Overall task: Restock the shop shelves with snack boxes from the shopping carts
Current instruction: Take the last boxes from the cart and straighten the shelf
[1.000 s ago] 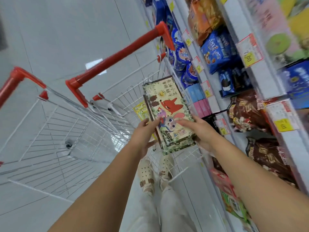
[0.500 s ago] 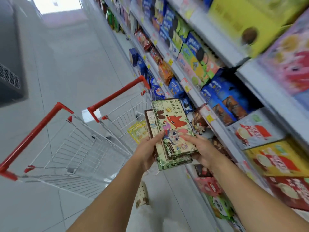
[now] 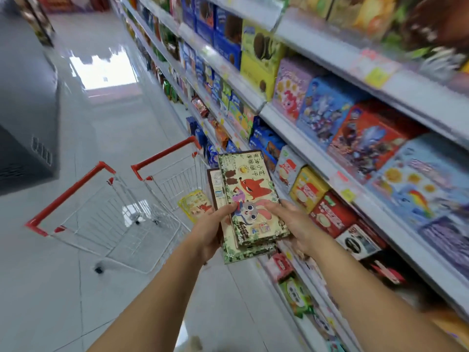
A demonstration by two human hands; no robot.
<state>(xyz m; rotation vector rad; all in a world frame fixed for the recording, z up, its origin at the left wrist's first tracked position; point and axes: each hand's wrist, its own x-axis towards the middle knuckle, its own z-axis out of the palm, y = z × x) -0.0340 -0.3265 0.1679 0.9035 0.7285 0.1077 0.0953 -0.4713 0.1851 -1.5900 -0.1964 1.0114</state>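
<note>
Two flat snack boxes (image 3: 250,191), green and cream with a cartoon fox and rabbit, are stacked and held between both hands at chest height. My left hand (image 3: 210,232) grips their left edge, thumb on top. My right hand (image 3: 294,224) grips the right edge, fingers underneath. Two wire shopping carts with red handles stand on the floor to the left: the near cart (image 3: 106,214) looks empty, and the far cart (image 3: 177,179) holds a yellow snack pack (image 3: 195,204). The shop shelves (image 3: 317,158) run along the right, packed with boxes.
Shelf rows of colourful biscuit boxes and price tags fill the right side from floor level to above my head. A grey cabinet (image 3: 22,128) stands at the left. Glossy white floor tiles stretch down the aisle ahead.
The view has lifted from the carts toward the shelves and down the aisle. Both hands keep hold of the stacked boxes, now raised clear of the far cart.
</note>
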